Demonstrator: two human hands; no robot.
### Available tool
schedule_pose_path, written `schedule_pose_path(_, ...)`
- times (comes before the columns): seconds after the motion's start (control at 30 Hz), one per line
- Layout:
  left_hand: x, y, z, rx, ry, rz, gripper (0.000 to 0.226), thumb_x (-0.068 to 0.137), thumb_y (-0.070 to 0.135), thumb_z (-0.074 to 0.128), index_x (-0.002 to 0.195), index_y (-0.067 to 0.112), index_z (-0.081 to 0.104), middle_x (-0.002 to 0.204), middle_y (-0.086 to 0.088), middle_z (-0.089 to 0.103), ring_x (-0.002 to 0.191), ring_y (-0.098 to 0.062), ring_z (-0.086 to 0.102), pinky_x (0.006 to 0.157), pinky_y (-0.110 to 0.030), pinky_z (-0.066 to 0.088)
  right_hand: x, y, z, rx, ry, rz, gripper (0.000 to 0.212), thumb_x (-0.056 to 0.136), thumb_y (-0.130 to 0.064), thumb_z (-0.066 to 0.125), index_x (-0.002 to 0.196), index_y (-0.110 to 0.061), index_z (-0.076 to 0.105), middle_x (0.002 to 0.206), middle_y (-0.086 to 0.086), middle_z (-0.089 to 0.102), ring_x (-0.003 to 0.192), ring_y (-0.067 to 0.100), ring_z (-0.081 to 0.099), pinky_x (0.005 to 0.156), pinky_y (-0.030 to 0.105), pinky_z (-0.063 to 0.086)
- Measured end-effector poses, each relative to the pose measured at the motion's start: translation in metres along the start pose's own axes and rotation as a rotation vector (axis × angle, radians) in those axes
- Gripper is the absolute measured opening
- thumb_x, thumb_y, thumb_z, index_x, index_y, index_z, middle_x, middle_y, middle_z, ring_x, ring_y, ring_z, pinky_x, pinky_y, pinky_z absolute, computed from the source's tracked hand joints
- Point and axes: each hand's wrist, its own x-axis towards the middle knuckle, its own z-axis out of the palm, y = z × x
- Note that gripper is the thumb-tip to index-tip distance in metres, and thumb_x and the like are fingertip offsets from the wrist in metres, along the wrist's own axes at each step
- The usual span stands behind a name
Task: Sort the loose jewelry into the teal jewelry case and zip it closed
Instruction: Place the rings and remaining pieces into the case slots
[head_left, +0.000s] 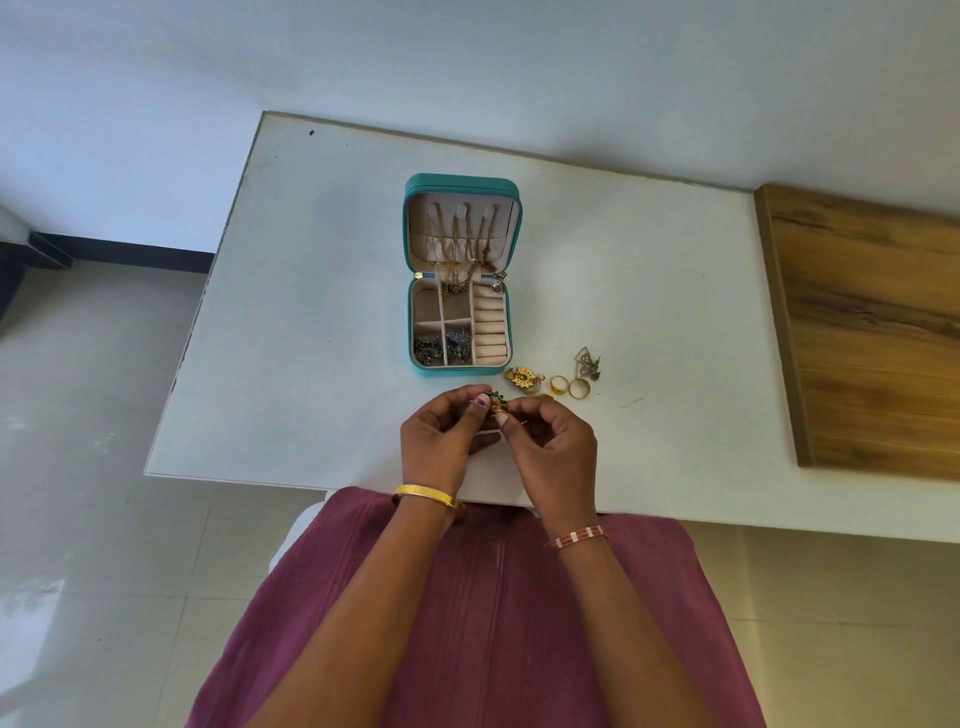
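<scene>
Teal and square, the zip-around jewelry case (460, 275) stands open near the middle of the white rectangular table (322, 291), lid tipped up at the far side with gold chains (460, 244) hanging inside it, dark silver earrings (442, 347) filling the two near compartments of the cream tray. Just in front of the case's near edge, the left hand (441, 436) and right hand (550, 441) meet fingertip to fingertip, both pinching a small green-and-gold earring (496, 401) above the table. Right of that, close to the case's near right corner, lie a round gold floral earring (523, 379), two gold rings (569, 386) and a triangular wire earring (588, 364). Wide bare tabletop opens to the left of the case and to the right, up to a brown wooden board (872, 332). Both wrists cross the table's near edge, one with a gold bangle (426, 493), the other a red-and-white beaded bracelet (576, 536).
</scene>
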Motion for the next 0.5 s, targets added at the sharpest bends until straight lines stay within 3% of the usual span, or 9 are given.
schedule_pose_path(0.13, 0.0002, 0.0020, -0.0007, -0.055, 0.006, -0.029, 0.017, 0.082, -0.004, 0.057, 0.080, 0.011, 0.064, 0.073, 0.000, 0.068, 0.066, -0.011, 0.066, 0.058, -0.021, 0.057, 0.0008, 0.0018, 0.0011, -0.007, 0.000, 0.000, 0.015, 0.080, -0.002, 0.066, 0.087, -0.016, 0.065, 0.084, -0.002, 0.066, 0.078, 0.002, 0.061, 0.072, 0.008, 0.049)
schedule_pose_path(0.33, 0.0003, 0.0033, -0.0006, -0.029, -0.023, -0.052, 0.018, 0.086, -0.004, 0.052, 0.081, 0.011, 0.060, 0.073, -0.007, 0.064, 0.056, -0.010, 0.067, 0.056, -0.020, 0.056, 0.0038, 0.0045, -0.0035, -0.022, 0.021, -0.011, 0.017, 0.081, 0.000, 0.063, 0.090, -0.014, 0.068, 0.084, -0.006, 0.066, 0.074, -0.011, 0.059, 0.072, 0.006, 0.047)
schedule_pose_path(0.5, 0.0007, 0.0030, -0.0014, -0.048, -0.026, -0.061, 0.019, 0.085, -0.006, 0.052, 0.081, 0.010, 0.061, 0.075, -0.008, 0.065, 0.061, -0.012, 0.067, 0.060, -0.023, 0.058, 0.0012, 0.0043, -0.0002, -0.016, -0.001, -0.023, 0.017, 0.080, -0.006, 0.067, 0.095, -0.014, 0.068, 0.088, -0.002, 0.067, 0.075, 0.006, 0.062, 0.068, 0.009, 0.048)
